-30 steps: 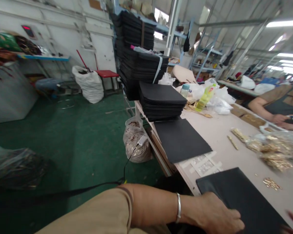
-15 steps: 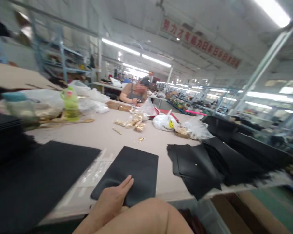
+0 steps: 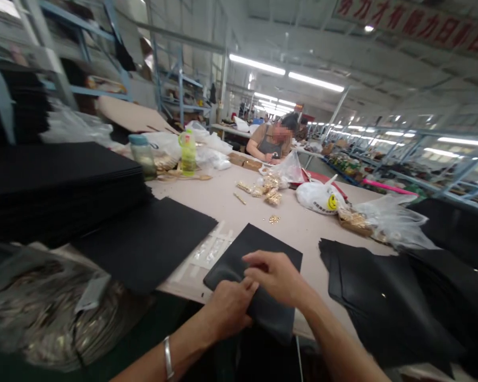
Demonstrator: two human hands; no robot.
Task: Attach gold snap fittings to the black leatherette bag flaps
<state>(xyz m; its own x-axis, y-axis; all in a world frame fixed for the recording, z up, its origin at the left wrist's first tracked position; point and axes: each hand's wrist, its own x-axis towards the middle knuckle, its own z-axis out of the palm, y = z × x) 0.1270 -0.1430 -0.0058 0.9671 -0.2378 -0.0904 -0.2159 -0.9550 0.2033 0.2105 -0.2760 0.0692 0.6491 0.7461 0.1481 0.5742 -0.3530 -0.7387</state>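
Observation:
A black leather-like sheet (image 3: 239, 246) lies on the table before me, its near end bent down over the table's front edge. My left hand (image 3: 231, 302), with a silver bangle on its wrist, is closed at that near edge. My right hand (image 3: 276, 273) is held over the sheet with bent fingers, thumb and index finger close together beside the left fingertips. Whatever small thing may be between them is hidden. Beyond the sheet lies a small heap of gold-coloured metal pieces (image 3: 274, 219).
Black sheets are stacked on the left (image 3: 59, 175) and spread on the right (image 3: 354, 276). Bags of gold-coloured parts (image 3: 273, 188), a white bag (image 3: 316, 196) and a yellow-green bottle (image 3: 188, 154) stand farther back. Across the table sits another person (image 3: 271, 140). A filled plastic bag (image 3: 56, 313) is at lower left.
My view has turned left. The left hand, flat with stretched fingers on the sheet before, is now curled. My right hand has come into sight beside it, over the sheet.

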